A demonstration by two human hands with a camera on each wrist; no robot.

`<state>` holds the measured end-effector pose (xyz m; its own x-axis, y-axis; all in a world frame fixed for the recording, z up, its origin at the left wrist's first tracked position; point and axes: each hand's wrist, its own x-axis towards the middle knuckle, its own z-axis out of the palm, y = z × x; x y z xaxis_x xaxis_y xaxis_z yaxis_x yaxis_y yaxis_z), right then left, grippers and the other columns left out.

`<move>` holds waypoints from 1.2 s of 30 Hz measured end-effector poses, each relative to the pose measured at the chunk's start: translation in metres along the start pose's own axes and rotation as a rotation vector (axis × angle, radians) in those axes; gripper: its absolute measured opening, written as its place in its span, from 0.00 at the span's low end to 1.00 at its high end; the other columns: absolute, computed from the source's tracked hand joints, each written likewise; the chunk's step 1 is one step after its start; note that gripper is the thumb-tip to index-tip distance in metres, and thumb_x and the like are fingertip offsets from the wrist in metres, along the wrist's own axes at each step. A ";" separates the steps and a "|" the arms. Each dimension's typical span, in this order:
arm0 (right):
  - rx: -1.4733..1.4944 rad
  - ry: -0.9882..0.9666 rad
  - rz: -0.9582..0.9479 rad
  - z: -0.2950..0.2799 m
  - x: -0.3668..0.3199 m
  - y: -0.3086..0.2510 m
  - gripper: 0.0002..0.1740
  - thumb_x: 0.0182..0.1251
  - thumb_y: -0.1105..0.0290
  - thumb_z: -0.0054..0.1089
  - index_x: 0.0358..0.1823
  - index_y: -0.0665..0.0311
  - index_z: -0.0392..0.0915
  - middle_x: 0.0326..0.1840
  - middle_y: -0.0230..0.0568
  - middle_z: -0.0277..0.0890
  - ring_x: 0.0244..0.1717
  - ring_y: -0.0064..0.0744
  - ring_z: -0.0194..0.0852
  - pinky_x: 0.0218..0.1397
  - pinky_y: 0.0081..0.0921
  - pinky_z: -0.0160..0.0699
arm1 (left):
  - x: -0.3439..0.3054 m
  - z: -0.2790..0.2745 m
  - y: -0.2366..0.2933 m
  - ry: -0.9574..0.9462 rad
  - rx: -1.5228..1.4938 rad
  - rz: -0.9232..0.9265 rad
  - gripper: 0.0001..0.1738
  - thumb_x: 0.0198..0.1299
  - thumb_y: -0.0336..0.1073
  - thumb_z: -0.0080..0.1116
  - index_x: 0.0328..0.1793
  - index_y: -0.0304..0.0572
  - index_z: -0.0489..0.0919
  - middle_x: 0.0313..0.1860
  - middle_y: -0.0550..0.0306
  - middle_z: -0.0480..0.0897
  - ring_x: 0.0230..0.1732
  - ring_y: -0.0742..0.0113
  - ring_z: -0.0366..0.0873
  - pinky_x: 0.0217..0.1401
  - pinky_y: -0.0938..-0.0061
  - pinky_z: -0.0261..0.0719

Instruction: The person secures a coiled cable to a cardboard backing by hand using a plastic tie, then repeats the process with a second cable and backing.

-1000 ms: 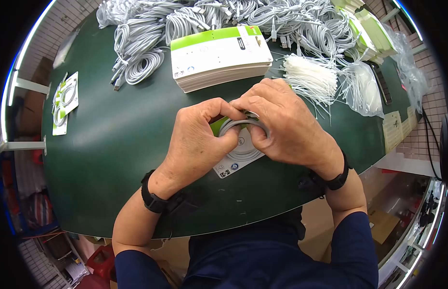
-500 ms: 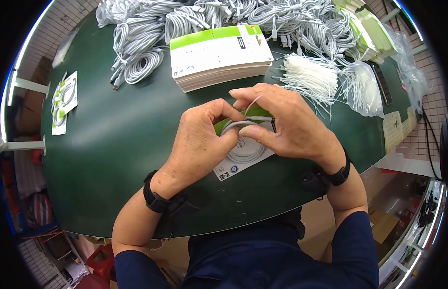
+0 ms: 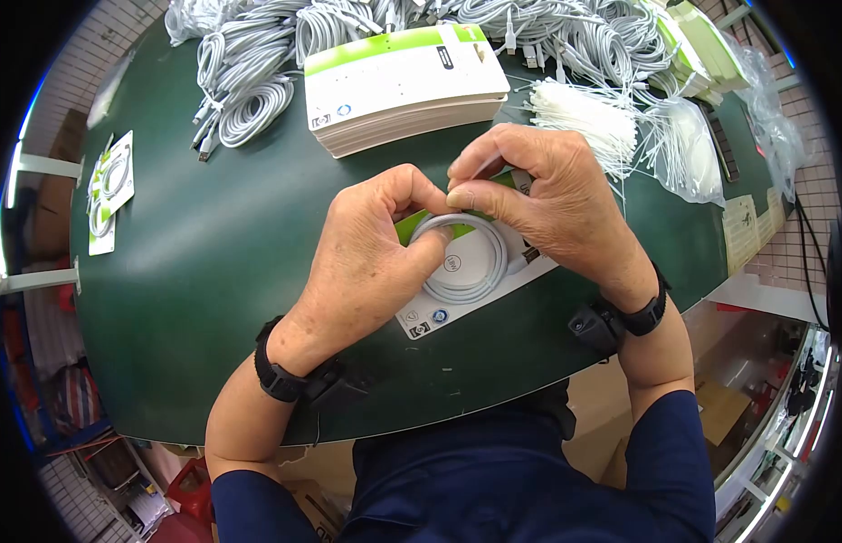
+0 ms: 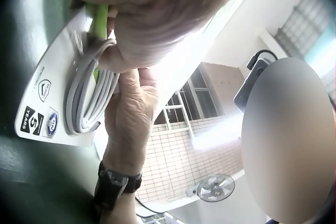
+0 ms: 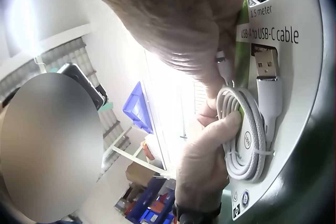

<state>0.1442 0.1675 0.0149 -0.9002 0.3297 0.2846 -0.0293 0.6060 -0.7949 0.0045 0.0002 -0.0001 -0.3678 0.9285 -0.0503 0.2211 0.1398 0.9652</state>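
Observation:
A coiled light-grey cable (image 3: 500, 262) lies against a white and green card (image 3: 520, 277) over the dark green table. The left hand (image 3: 371, 258) pinches the top left of the coil and the card, its thumb inside the loop. Above the coil, the right hand (image 3: 556, 204) pinches a thin white tie (image 3: 487, 166) between thumb and index finger. In the right wrist view a metal USB plug (image 5: 266, 64) sits in a slot of the card (image 5: 302, 77), and a small tie crosses the coil (image 5: 247, 169).
A stack of cards (image 3: 403, 81) stands beyond the hands. Bundled grey cables (image 3: 253, 68) lie along the far side, with loose white ties (image 3: 584, 122) and a plastic bag (image 3: 688, 154) at the right. Two carded cables (image 3: 111, 185) lie at the far left.
The right hand has moved up from the coil and now pinches the tie, with its fingers closer together. The left hand keeps its hold. The head view has shifted slightly.

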 end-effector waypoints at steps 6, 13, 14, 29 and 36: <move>-0.049 0.019 -0.028 0.004 0.000 0.005 0.12 0.66 0.65 0.80 0.35 0.65 0.86 0.31 0.39 0.87 0.30 0.30 0.86 0.34 0.27 0.82 | 0.002 -0.001 -0.006 -0.030 -0.062 -0.018 0.07 0.62 0.21 0.65 0.46 0.34 0.82 0.45 0.57 0.90 0.50 0.76 0.86 0.62 0.74 0.85; -0.074 0.101 -0.200 0.014 0.000 0.009 0.15 0.63 0.65 0.81 0.32 0.64 0.81 0.28 0.40 0.82 0.28 0.40 0.84 0.32 0.33 0.81 | -0.003 0.008 -0.009 0.039 -0.132 0.027 0.07 0.64 0.21 0.68 0.46 0.35 0.83 0.45 0.58 0.90 0.50 0.77 0.86 0.61 0.74 0.86; -0.084 0.107 -0.208 0.015 0.000 0.009 0.15 0.63 0.65 0.81 0.32 0.64 0.81 0.28 0.40 0.82 0.28 0.40 0.84 0.32 0.33 0.81 | -0.004 0.008 -0.010 0.048 -0.132 0.045 0.07 0.65 0.22 0.69 0.46 0.35 0.83 0.45 0.58 0.90 0.50 0.77 0.86 0.61 0.74 0.86; -0.190 0.058 -0.109 0.014 -0.007 0.002 0.12 0.68 0.66 0.74 0.36 0.63 0.78 0.28 0.43 0.83 0.29 0.46 0.85 0.33 0.38 0.83 | -0.001 0.012 -0.007 0.013 -0.030 -0.001 0.07 0.60 0.21 0.69 0.42 0.35 0.83 0.42 0.61 0.89 0.49 0.77 0.86 0.62 0.74 0.85; -0.208 0.066 -0.097 0.016 -0.008 0.001 0.10 0.69 0.68 0.71 0.37 0.63 0.77 0.28 0.44 0.82 0.30 0.48 0.86 0.33 0.39 0.83 | -0.002 0.012 -0.010 -0.011 -0.005 -0.001 0.08 0.60 0.20 0.69 0.44 0.35 0.83 0.43 0.60 0.90 0.50 0.76 0.87 0.64 0.73 0.86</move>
<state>0.1441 0.1541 0.0037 -0.8670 0.3050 0.3940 -0.0179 0.7711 -0.6364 0.0138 0.0012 -0.0125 -0.3578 0.9322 -0.0545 0.2163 0.1395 0.9663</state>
